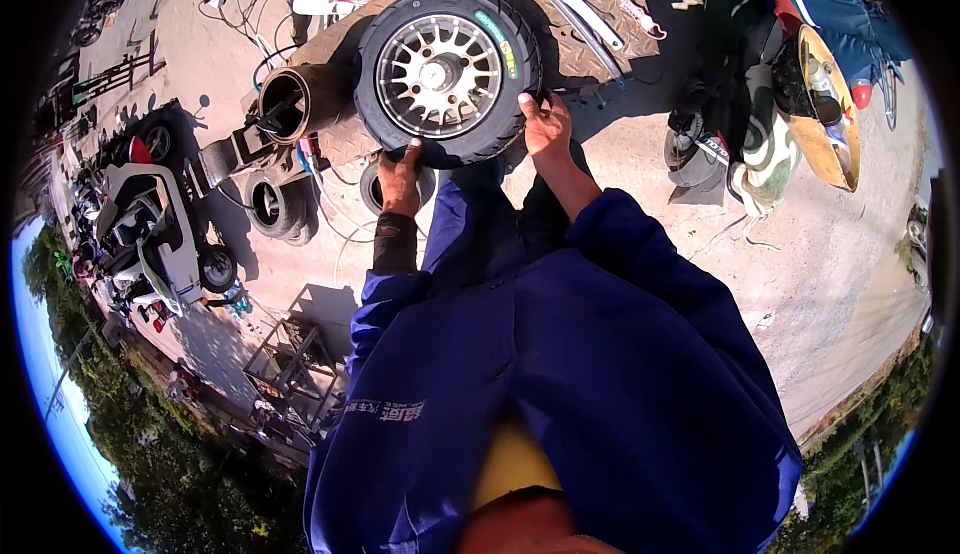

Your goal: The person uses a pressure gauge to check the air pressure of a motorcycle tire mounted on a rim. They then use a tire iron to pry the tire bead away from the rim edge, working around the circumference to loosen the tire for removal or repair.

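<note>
Blue jacket (560,374) nearest | left hand (400,179) grip clamped on tyre (447,74) | right hand (545,124) likewise, apparently.

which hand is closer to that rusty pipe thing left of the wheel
Left. The left hand grips the tyre's lower edge, nearer the rusty pipe; the right hand holds the far side.

A deep blue work jacket fills the lower middle of the view, loose and creased, with a small patch of pale printed lettering low on its left side. It hangs open at the front over a yellow garment. The right sleeve runs long and blue, pushed up short of the wrist. The left forearm wears a dark, snug sleeve. The left hand (399,180) and right hand (546,126) are bare, no gloves.
</note>
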Available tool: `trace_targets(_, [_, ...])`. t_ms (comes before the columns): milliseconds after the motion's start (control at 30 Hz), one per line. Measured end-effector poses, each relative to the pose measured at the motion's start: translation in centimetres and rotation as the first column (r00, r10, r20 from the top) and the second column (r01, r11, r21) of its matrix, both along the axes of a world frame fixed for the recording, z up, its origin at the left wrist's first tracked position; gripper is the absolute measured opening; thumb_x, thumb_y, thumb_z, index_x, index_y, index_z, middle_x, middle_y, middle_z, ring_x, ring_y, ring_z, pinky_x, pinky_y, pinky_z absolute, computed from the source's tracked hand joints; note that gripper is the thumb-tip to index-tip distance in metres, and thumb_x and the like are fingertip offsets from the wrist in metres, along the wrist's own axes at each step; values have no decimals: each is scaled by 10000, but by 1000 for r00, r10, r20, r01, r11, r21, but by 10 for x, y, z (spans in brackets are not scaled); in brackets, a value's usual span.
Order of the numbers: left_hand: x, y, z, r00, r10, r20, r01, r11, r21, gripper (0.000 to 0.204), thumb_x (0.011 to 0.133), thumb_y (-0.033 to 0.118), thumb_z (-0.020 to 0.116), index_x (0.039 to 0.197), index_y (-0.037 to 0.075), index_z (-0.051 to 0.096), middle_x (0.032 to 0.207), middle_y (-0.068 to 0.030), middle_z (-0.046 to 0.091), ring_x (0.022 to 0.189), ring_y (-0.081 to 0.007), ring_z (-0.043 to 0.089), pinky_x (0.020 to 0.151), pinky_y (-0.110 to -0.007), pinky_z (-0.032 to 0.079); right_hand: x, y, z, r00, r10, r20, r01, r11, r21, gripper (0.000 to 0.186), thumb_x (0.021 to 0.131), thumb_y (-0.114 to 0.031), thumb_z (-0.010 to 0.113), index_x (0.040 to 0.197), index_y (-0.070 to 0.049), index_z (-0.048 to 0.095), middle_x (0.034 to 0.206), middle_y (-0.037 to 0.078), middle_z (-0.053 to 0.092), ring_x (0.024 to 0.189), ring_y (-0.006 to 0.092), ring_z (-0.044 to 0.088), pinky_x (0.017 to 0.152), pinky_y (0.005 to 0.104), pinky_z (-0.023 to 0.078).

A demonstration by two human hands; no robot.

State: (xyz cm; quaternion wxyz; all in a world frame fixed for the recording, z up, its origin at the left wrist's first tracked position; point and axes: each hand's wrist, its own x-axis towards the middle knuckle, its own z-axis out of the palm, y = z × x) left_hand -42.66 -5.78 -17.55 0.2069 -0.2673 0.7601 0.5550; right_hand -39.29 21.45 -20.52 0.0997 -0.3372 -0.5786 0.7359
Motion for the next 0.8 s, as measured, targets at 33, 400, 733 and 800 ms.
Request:
trace_targets(33, [-7,15,14,1000,14,6,-14,1000,26,547,910,379,813,1142,-87,647,992,-121,739,914,-202,694,856,-310,534,-1,-2,-7,993,-98,-63,98,995,-15,433,985,-269,739,1192,96,631,1088,171,715,964,226,670,895,355,521])
trace_targets(400, [-83,-14,77,772,-621,136,557,557,-617,539,991,532,611,1108,15,706,1032,-240,736,1004,-443,698,903,-510,524,-40,-36,-12,632,-546,550,497,830,253,771,1082,-564,359,1336,124,596,1319,306,645,1232,445,609,1078,487,440])
trace_targets(733, [-288,81,-19,655,-754,-57,528,510,-679,707,1083,571,376,1259,-74,606,1182,-349,662,1148,-505,629,1012,-543,483,-63,-54,20,184,-567,803,808,552,205,858,1077,-622,287,1295,136,625,1335,330,639,1254,473,614,1089,493,465])
trace_targets(800, [-298,76,-35,668,-744,-27,541,510,-669,734,1074,600,323,1252,-42,633,1200,-347,671,1122,-498,657,965,-554,505,-73,-55,25,113,-539,835,739,607,292,862,1071,-632,305,1283,136,634,1316,328,651,1222,474,635,1067,497,484])
